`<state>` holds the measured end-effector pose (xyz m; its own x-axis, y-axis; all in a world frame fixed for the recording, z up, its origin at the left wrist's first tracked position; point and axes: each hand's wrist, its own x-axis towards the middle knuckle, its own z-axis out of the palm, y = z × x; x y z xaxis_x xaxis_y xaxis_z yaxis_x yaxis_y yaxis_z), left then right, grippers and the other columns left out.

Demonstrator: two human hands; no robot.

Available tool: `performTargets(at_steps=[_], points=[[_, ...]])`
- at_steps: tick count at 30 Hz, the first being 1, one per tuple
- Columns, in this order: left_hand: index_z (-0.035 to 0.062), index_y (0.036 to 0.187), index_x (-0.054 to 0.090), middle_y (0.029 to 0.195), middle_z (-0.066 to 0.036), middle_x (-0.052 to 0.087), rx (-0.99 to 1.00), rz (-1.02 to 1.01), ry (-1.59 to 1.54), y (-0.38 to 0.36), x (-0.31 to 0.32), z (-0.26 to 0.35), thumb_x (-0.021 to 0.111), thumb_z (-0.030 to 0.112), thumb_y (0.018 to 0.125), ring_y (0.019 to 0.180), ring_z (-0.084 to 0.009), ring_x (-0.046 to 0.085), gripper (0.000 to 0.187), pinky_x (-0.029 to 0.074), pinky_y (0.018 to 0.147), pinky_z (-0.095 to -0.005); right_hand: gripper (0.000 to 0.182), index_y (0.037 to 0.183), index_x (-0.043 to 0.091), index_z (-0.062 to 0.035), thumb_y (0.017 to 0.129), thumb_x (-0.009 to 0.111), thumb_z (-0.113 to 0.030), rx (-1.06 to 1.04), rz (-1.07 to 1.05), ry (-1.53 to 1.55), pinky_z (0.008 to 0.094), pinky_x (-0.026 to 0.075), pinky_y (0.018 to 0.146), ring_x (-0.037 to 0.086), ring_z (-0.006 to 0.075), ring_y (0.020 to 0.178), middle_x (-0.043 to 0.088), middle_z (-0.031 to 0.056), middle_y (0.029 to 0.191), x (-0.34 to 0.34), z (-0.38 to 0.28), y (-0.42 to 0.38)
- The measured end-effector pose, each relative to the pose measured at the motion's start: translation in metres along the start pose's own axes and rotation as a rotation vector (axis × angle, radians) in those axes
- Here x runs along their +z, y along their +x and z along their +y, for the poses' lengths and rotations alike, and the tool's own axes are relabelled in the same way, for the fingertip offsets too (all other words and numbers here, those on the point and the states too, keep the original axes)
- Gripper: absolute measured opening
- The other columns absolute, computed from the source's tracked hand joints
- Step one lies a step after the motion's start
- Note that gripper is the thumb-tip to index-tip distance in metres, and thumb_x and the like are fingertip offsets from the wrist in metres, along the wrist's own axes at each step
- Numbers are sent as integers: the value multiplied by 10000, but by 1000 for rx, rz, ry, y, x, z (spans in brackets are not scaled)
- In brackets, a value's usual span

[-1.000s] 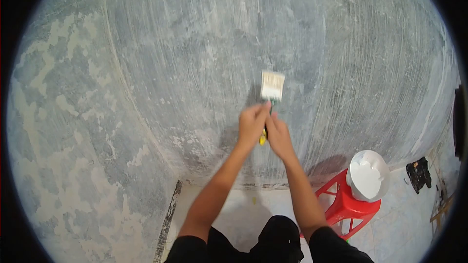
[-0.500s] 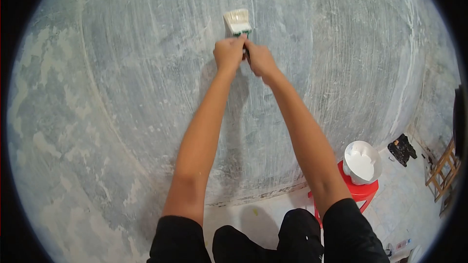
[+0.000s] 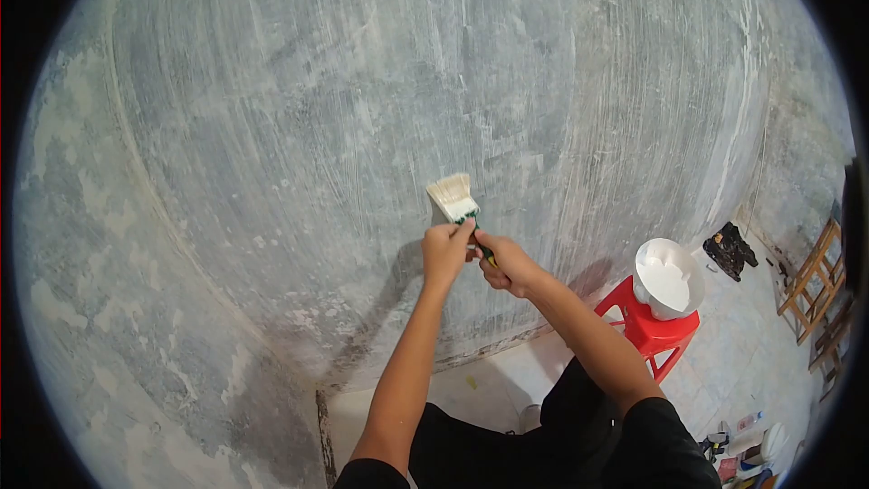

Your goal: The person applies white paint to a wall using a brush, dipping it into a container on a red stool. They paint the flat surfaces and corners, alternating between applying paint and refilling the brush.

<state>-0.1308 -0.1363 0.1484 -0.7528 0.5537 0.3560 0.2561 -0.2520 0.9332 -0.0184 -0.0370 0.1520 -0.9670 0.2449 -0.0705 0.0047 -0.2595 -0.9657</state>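
Observation:
A paintbrush [image 3: 453, 197] with pale bristles, a whitish metal band and a dark green and yellow handle is held between both hands against the grey wall [image 3: 362, 109]. My left hand [image 3: 445, 252] pinches the handle near the metal band. Lower down the handle, the fingers of my right hand [image 3: 507, 264] are wrapped round it. The bristles point up and slightly left; whether they press on the wall is hard to tell. Pale vertical streaks cover much of the wall.
At the right, a white bowl [image 3: 668, 285] of white paint sits on a red plastic stool [image 3: 654, 330]. Beyond it lie a crumpled black plastic bag [image 3: 730, 252] and a wooden rack [image 3: 808, 281]. Several small items, including a bottle [image 3: 749, 421], are on the floor at lower right.
Both hands and the paintbrush have moved down the wall, with my arms now more bent. The view has shifted a little, showing more floor at lower right.

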Motion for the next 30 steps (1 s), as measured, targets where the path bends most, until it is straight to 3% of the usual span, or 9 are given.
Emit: performTargets(at_steps=[5,8,12,17,18,19,25,28,30], points=[[-69,815,736,680,-79,702,-109,-77,-21,-38,-1,-35,686,285,968,542,-104,632,388,493,496,-267,415,841,538,-102,1086,397,-406,105,-8,27,261,199,354,290,92,350,374,-15,461,-4,22,-34],[-36,796,724,658,-69,676,97,-114,47,-28,8,-7,675,321,977,527,-98,593,403,467,503,-280,400,933,602,-56,1087,414,-374,-98,0,-193,274,255,353,370,115,350,473,20,526,11,-2,-61],[-31,835,692,669,-91,669,388,-131,102,-2,28,124,672,396,965,647,-143,646,447,487,598,-315,308,1111,616,37,1042,491,-236,-964,428,-772,450,501,545,644,311,592,635,161,748,29,-76,-40],[-72,832,676,744,-205,678,564,129,435,65,32,243,586,431,980,737,-257,685,532,511,679,-433,530,1408,468,65,920,563,-119,-1124,933,-1438,485,537,583,699,362,714,655,191,1031,85,-187,-30],[-32,869,692,766,-122,681,546,100,356,96,23,252,578,444,994,720,-197,653,505,497,644,-386,584,1441,440,72,908,580,-120,-1099,975,-1522,473,538,564,704,345,702,648,189,1055,97,-203,-26],[8,905,709,788,-39,683,529,73,277,118,11,255,571,456,1008,703,-136,622,480,483,608,-340,584,1441,440,72,908,580,-120,-1111,966,-1513,473,538,564,704,345,702,648,189,1055,106,-217,-16],[127,1196,662,1026,-26,696,195,-83,-160,125,-61,275,557,479,1023,922,-129,662,406,536,770,-288,391,1232,599,57,878,625,-104,-1370,864,-1686,394,556,556,724,266,699,684,135,913,158,-244,25],[133,1181,661,1099,-40,686,131,-96,-209,103,-74,251,577,469,1009,1015,-152,648,387,538,810,-310,308,1164,629,30,882,608,-93,-1242,801,-1726,394,560,572,724,273,715,694,142,901,170,-219,39],[111,1172,653,1141,-47,678,28,-148,-278,98,-84,227,587,450,1004,1037,-152,637,384,527,838,-313,130,947,719,-33,854,659,-101,-1185,821,-1788,330,558,562,734,203,754,710,110,902,174,-192,38]])
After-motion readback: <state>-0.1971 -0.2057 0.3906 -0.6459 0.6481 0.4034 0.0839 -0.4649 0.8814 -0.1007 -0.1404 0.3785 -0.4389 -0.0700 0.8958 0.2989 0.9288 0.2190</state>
